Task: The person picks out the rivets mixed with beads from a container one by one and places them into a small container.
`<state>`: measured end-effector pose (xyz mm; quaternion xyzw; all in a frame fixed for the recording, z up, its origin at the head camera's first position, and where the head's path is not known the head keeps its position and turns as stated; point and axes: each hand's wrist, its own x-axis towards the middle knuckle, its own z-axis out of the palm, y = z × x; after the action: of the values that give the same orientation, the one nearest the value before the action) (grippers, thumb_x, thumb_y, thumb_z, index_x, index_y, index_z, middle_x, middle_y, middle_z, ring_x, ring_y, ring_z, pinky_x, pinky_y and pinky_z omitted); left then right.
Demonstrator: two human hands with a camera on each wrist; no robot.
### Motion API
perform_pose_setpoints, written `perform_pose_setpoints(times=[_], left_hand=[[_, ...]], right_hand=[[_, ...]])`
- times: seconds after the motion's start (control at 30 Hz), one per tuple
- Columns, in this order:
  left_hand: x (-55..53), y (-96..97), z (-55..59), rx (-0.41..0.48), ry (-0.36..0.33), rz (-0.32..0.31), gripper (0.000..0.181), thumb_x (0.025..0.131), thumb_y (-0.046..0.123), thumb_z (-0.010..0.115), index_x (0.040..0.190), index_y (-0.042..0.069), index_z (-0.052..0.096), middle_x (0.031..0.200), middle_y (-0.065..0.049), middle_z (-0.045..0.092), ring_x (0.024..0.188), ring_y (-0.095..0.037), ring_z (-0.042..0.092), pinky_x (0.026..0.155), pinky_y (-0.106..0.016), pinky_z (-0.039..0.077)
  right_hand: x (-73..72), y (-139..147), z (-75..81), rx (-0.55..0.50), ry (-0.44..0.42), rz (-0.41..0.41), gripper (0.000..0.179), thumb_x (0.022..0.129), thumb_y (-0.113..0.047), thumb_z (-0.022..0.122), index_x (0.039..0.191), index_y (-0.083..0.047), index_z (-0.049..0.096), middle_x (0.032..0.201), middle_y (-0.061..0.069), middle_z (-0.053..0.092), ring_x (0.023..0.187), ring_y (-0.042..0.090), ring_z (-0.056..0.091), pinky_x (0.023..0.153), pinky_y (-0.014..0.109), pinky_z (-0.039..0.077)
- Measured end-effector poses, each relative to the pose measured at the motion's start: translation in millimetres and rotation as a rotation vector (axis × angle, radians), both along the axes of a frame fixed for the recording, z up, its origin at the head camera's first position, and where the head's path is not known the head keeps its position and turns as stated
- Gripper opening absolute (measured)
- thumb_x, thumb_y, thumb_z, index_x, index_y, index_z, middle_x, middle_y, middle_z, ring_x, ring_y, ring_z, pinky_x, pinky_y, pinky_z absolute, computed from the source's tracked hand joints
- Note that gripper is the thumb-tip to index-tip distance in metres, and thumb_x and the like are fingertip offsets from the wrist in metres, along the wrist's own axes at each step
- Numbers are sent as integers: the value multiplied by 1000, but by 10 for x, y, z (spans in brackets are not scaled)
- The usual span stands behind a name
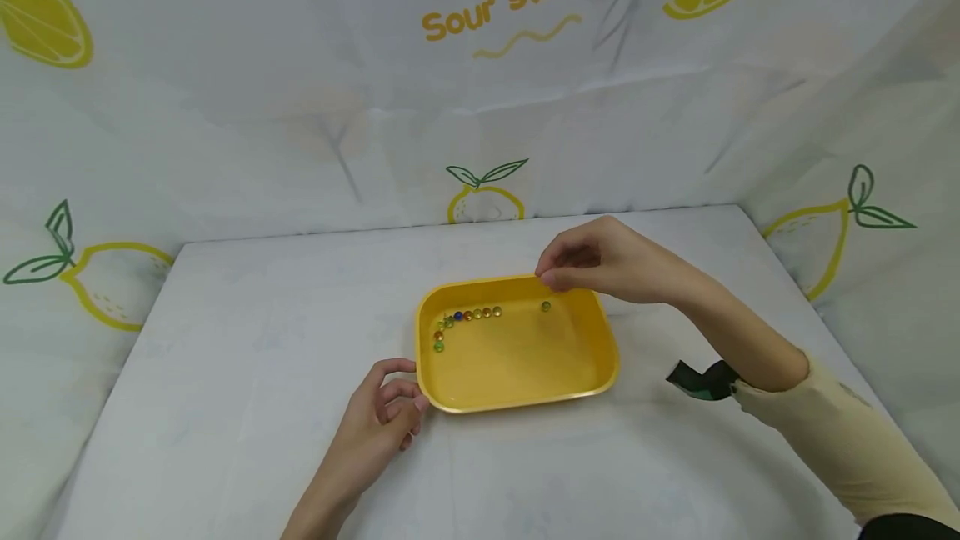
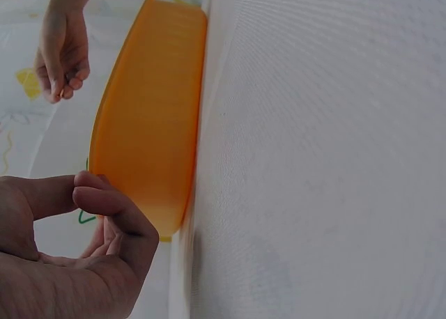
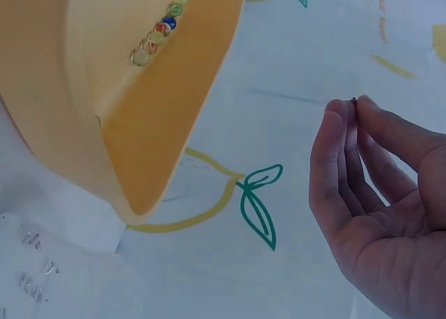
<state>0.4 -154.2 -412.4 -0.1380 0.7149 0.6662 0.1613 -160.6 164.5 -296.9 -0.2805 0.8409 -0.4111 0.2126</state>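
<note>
A yellow tray (image 1: 517,401) lies on the white cloth, with several small glass marbles (image 1: 477,314) lined up along its far and left inner sides. One green marble (image 1: 546,307) sits apart from them, near the far right. My left hand (image 1: 378,415) holds the tray's near left rim with curled fingers; in the left wrist view its fingertips meet the tray's edge. Over the far right rim is my right hand (image 1: 600,261), thumb and fingertips together. In the right wrist view a tiny dark thing (image 3: 354,99) shows between those fingertips, mostly hidden; its kind is unclear.
White cloth (image 1: 247,373) covers the table. A white backdrop (image 1: 262,107) with lemon prints rises behind and at the sides. A dark strap end (image 1: 705,380) hangs by my right sleeve (image 1: 840,432).
</note>
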Motion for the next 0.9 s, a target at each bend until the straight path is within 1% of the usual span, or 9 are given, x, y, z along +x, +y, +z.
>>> perform_pose_setpoints(times=[0.1, 0.13, 0.27, 0.33, 0.43, 0.53, 0.6, 0.7, 0.9], left_hand=[[2, 1, 0, 3, 2, -2, 48, 100, 4, 70, 142, 17, 53, 106, -11, 69, 73, -17, 59, 57, -24, 47], [0, 3, 2, 3, 1, -3, 47, 100, 5, 70, 142, 17, 53, 106, -11, 69, 73, -17, 59, 58, -24, 47], [-2, 8, 7, 1, 2, -6, 47, 100, 6, 70, 142, 16, 53, 106, -11, 70, 74, -17, 59, 58, -24, 47], [-3, 8, 12, 1, 4, -7, 47, 100, 6, 70, 142, 16, 53, 106, -11, 70, 74, -17, 59, 58, -24, 47], [-1, 3, 14, 3, 9, -12, 47, 100, 6, 70, 142, 16, 52, 106, -10, 70, 74, -17, 59, 58, -23, 47], [1, -4, 13, 3, 13, -16, 47, 100, 6, 70, 142, 15, 52, 107, -11, 70, 74, -16, 59, 58, -23, 47], [1, -9, 11, 3, 13, -17, 47, 101, 6, 70, 142, 15, 52, 107, -11, 70, 74, -16, 59, 58, -23, 46], [-3, -13, 7, 3, 10, -17, 47, 101, 6, 70, 143, 16, 51, 107, -11, 70, 74, -16, 59, 58, -23, 46], [-7, -10, 8, 1, 3, -16, 47, 100, 7, 70, 143, 16, 52, 107, -11, 70, 74, -16, 59, 58, -23, 47]], right_hand=[[2, 83, 21, 12, 5, -38, 8, 100, -10, 78, 108, -9, 79, 105, 9, 79, 93, 19, 78, 91, 36, 67], [3, 108, 26, 15, 11, -45, 8, 100, -10, 78, 108, -9, 79, 106, 10, 79, 94, 21, 78, 91, 37, 67], [3, 189, 31, 25, 32, -64, 8, 100, -13, 79, 108, -10, 80, 106, 13, 79, 95, 29, 77, 88, 32, 67], [7, 225, 35, 34, 43, -76, 8, 101, -16, 79, 107, -11, 80, 105, 13, 79, 95, 31, 75, 85, 29, 65], [11, 288, 40, 56, 59, -104, 9, 101, -21, 79, 107, -14, 80, 102, 13, 78, 93, 24, 74, 82, 26, 63], [7, 366, 32, 67, 87, -120, 9, 102, -23, 78, 107, -15, 80, 100, 8, 78, 91, 18, 74, 81, 26, 62], [4, 420, 20, 69, 101, -126, 9, 102, -23, 78, 107, -16, 80, 99, 7, 77, 90, 17, 73, 80, 26, 62], [-4, 497, -1, 69, 111, -135, 9, 103, -22, 77, 108, -15, 79, 98, 8, 76, 88, 16, 72, 79, 25, 61], [-15, 619, -23, 52, 120, -161, 9, 103, -18, 76, 109, -12, 79, 99, 7, 78, 89, 15, 75, 82, 24, 63]])
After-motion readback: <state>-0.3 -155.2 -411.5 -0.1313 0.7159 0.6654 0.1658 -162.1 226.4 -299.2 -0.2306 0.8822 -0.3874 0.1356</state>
